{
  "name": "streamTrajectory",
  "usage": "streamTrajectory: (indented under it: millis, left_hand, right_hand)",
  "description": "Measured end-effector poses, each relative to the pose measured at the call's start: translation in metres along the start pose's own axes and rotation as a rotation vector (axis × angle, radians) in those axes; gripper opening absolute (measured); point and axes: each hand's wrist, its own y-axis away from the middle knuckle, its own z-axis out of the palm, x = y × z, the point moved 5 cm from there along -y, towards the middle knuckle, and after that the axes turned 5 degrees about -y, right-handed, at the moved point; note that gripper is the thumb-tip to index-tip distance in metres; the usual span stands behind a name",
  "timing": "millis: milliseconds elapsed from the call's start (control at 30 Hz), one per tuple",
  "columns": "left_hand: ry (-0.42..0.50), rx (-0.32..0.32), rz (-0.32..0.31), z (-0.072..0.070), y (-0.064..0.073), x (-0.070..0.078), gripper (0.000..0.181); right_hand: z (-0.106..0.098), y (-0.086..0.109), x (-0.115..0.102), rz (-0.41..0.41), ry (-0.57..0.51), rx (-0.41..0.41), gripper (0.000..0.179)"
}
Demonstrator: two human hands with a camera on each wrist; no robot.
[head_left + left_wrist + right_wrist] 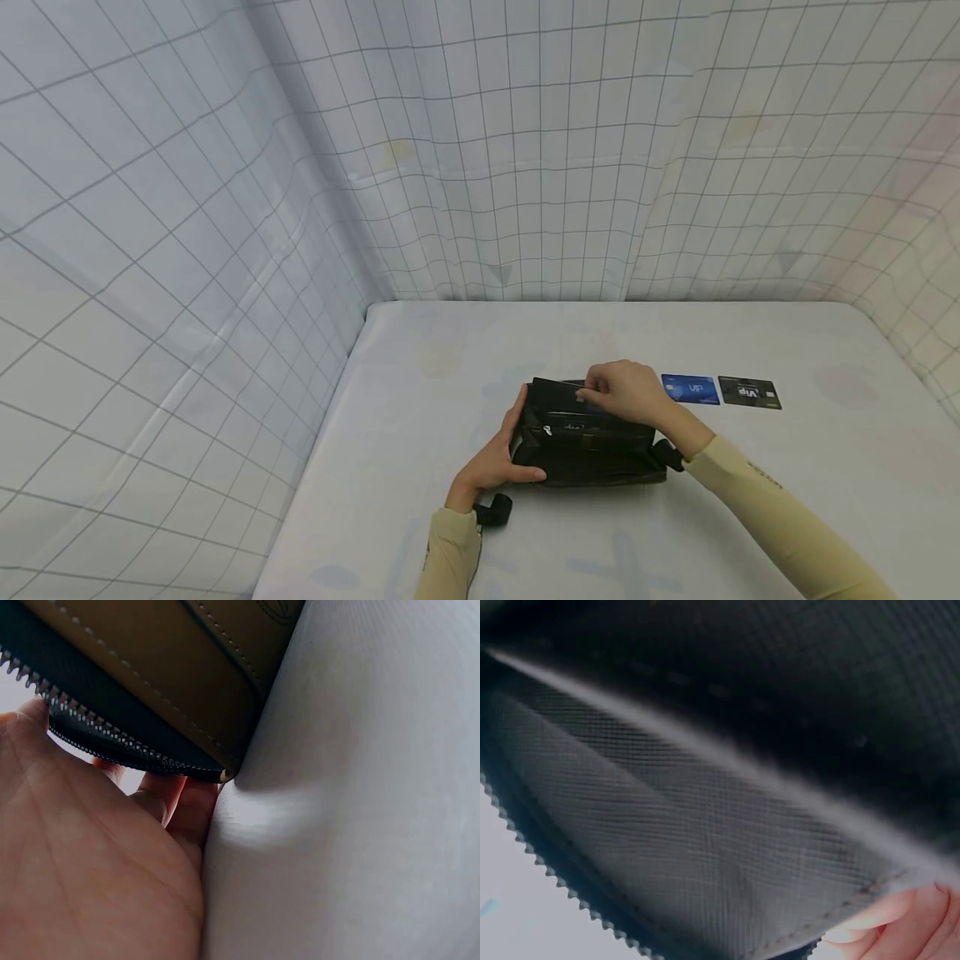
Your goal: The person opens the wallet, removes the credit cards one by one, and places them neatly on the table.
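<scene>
A black zip-around wallet [592, 471] stands unzipped on the table, its inner pockets facing up. My left hand [491, 462] grips its left end, thumb at the front side and fingers along the back. In the left wrist view, the toothed zipper [97, 724] and a brown stitched panel [150, 667] are beside the left palm. My right hand [622, 392] has its thumb and forefinger pinched at a dark inner flap near the wallet's back edge. The right wrist view looks into the grey textured lining [667, 817], with curled right fingers [900, 922] at the lower corner.
To the right of the wallet lie a blue VIP card [691, 389] and a black VIP card [750, 392], side by side. The white table [420, 400] meets a grid-patterned curtain [517, 183] at the back; more curtain hangs at both sides.
</scene>
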Motion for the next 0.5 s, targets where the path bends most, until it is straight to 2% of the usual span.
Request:
streamTrajectory:
  millis: [500]
  left_hand:
    - [-0.02,0.014,0.006,0.0,-0.001,0.0004,0.119]
  right_hand:
    - [-0.0014,0.0011,0.0005,0.006,-0.035,0.032,0.019]
